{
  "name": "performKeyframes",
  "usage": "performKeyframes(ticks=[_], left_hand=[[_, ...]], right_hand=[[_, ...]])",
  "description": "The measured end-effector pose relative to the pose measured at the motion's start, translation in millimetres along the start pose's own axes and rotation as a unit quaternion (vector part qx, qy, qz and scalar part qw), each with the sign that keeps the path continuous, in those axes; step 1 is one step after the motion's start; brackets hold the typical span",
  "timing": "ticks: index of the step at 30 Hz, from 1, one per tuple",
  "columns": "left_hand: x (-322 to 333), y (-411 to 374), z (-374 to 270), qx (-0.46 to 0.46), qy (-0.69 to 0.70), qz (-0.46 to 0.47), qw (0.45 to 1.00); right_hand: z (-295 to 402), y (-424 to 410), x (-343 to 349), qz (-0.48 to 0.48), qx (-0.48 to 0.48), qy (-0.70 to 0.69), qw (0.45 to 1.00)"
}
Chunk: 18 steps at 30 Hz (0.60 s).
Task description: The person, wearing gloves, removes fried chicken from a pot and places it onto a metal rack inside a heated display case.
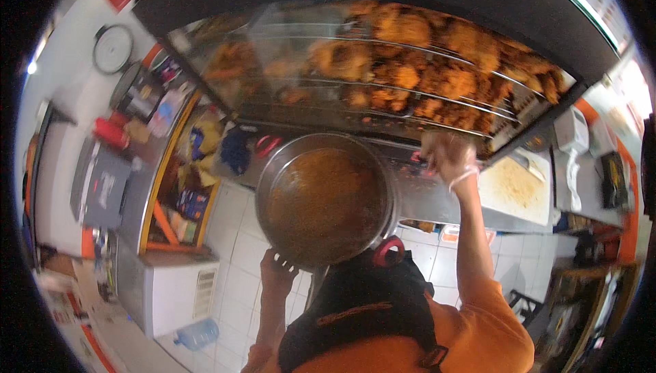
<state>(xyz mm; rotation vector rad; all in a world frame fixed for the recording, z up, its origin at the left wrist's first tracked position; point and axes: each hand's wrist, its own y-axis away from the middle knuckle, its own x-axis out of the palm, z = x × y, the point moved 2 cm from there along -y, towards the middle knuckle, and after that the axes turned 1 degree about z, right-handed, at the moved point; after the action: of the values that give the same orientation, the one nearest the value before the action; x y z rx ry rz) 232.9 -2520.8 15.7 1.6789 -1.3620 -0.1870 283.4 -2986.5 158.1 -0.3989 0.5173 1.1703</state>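
A large round metal pot (384,183) with red handles is in front of my apron, its far side over the counter's edge. A brown-orange layer covers much of its inside; I cannot tell whether it is crumbs or sauce. My left hand (278,266) grips the pot low on its near left side. Out to the right, my right hand (451,155), in a clear plastic glove, is at the lower front edge of a glass display cabinet (359,140). Motion blurs its fingers, so whether it holds anything is unclear. Fried chicken pieces (451,83) fill the cabinet's wire racks.
Right of my hand lies a white cutting board (517,188) with crumbs and a knife (530,165). A dark blue cloth (236,150) rests left of the pot. At left stand a yellow-edged shelf (177,178) and a white appliance (179,296), with a blue water bottle (197,334) on the tiled floor.
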Motion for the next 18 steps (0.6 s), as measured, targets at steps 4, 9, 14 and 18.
performKeyframes(ticks=[4, 9, 14, 18], left_hand=[[-3.2, -1.9, 1.1, -0.009, -0.004, 0.008, 1.000], [-4.1, 3.4, 2.7, 0.007, -0.012, 0.019, 1.000], [-26.3, -55.6, -53.8, 0.204, -0.150, -0.040, 0.967], [90.0, -53.8, -188.5, 0.488, -0.261, 0.066, 0.830]], right_hand=[[-111.3, 60.4, 76.3, 0.256, -0.055, -0.129, 0.956], [-119.3, 94.8, 136.3, 0.191, 0.183, -0.276, 0.924], [-144.8, 101.0, 166.1, 0.071, 0.086, -0.072, 0.991], [-156.8, 103.2, 172.9, 0.032, 0.081, -0.005, 0.996]])
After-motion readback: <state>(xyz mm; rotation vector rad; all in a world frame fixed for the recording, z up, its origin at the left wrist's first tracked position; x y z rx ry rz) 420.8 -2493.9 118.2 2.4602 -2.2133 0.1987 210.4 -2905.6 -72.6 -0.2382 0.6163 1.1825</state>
